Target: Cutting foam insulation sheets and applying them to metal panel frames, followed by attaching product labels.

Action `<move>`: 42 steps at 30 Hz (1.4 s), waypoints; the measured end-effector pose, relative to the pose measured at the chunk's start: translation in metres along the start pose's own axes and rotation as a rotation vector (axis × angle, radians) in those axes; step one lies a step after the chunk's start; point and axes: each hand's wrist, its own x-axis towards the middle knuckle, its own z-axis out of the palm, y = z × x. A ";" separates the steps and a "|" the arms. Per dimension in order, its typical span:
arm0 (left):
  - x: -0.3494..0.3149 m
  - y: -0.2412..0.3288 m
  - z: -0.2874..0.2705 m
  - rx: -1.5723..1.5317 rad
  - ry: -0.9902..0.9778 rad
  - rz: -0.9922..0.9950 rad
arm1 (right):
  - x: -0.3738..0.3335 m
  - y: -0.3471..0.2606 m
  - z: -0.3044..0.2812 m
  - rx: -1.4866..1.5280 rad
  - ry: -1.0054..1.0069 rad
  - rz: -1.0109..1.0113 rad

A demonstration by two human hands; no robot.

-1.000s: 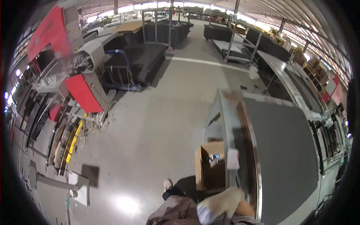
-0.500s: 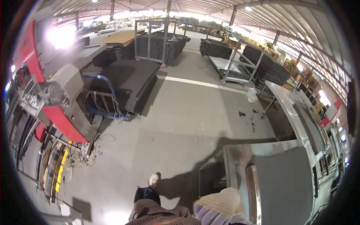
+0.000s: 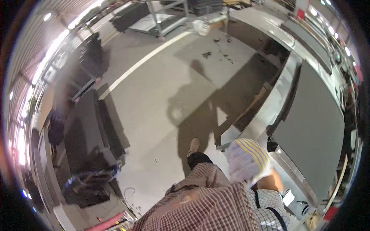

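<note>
Black sheets (image 3: 83, 129) lie stacked on the left, and right of them I see grey floor (image 3: 150, 123) with a person's dark shadow (image 3: 196, 104) stretching far from the shoe (image 3: 194, 144) in the near middle. The checked shirt (image 3: 204, 200) comes next, then the right hand (image 3: 248, 159) in a pale knit glove (image 3: 237, 165) with yellow stripes; I cannot tell whether it grips anything, and the left hand is out of my view. Right of the glove, a metal bench (image 3: 266, 109) carries the large grey panel (image 3: 314, 127), which reaches from near to far.
</note>
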 end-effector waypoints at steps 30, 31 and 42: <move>0.630 0.631 -0.209 0.941 -1.393 0.027 | -0.290 0.593 -0.252 -0.085 0.405 1.762; 0.646 0.657 -0.195 0.974 -1.433 -0.011 | -0.331 0.600 -0.249 -0.124 0.630 1.898; 0.783 0.685 -0.043 1.092 -1.300 -0.294 | -0.718 0.645 -0.148 0.151 0.867 2.692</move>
